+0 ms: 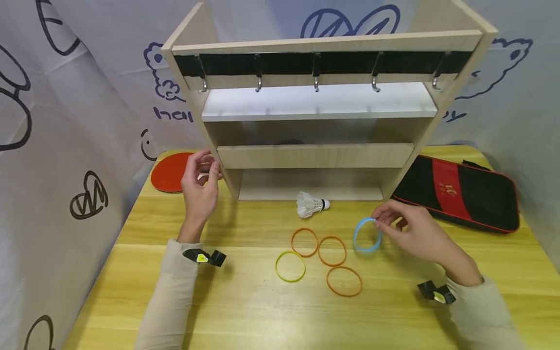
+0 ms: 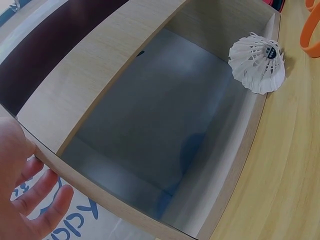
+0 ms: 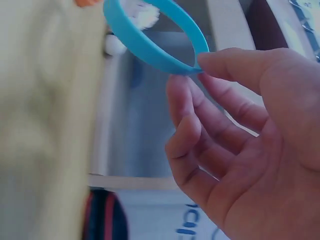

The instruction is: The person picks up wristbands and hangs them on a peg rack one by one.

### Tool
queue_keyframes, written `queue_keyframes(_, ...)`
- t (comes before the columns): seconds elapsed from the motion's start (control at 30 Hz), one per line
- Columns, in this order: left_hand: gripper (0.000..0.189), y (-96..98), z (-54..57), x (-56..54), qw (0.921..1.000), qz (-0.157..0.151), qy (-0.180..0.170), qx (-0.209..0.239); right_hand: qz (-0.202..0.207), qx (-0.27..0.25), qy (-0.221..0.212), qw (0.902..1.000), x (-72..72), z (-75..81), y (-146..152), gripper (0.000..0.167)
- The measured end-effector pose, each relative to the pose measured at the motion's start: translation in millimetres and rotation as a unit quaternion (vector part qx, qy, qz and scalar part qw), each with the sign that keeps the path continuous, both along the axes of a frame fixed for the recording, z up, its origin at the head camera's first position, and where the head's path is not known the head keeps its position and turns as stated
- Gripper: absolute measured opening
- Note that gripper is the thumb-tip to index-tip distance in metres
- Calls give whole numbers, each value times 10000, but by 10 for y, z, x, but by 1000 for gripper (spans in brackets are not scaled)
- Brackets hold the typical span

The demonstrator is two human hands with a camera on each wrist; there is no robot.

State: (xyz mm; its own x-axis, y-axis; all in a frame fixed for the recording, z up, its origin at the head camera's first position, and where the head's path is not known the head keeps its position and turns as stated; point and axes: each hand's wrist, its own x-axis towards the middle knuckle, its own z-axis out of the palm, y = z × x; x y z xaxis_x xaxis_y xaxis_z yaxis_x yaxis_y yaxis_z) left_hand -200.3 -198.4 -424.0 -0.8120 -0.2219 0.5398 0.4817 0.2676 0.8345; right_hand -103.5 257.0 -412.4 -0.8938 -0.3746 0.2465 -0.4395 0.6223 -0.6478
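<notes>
In the head view my right hand (image 1: 409, 231) pinches the edge of a light blue silicone wristband (image 1: 356, 238), held up in front of the shelf's right corner. The right wrist view shows that band (image 3: 145, 52) between the thumb and fingertips, with the other fingers bent below. My left hand (image 1: 201, 189) is at the left side panel of a wooden shelf unit (image 1: 315, 156), its fingers loosely bent and holding nothing. Up close, the left fingers (image 2: 37, 200) lie along the outer side of the panel edge.
Three orange bands (image 1: 331, 237) and a yellow band (image 1: 276, 267) lie on the table (image 1: 245, 316). A shuttlecock (image 1: 308, 205) lies at the shelf's front edge. Metal hooks (image 1: 316, 82) line the upper rail. A red paddle (image 1: 168, 172) is at left, a black-and-red case (image 1: 485, 197) at right.
</notes>
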Motion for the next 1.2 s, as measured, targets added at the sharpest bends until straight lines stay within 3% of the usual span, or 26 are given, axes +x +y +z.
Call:
queue_keyframes(0.17,34,-15,6,-1,9999,-54,29,-95,-177,-74,505,9985,-75,241,68,24)
queue_keyframes(0.43,35,-26,-6,2,9999,-64,2,-122,-428,-87,786,9960,-171,724,181,29)
queue_keyframes(0.8,34,-20,-4,4,9999,-32,0,-140,-992,-372,1514,9828,-257,1411,399,32)
queue_keyframes(0.93,34,-21,1,1,9999,-30,10,-144,-1158,-418,1639,9788,-323,1584,403,37)
queue_keyframes(1.2,34,-22,0,-3,9999,-77,13,-141,-1005,-818,1938,9725,-505,1815,353,37)
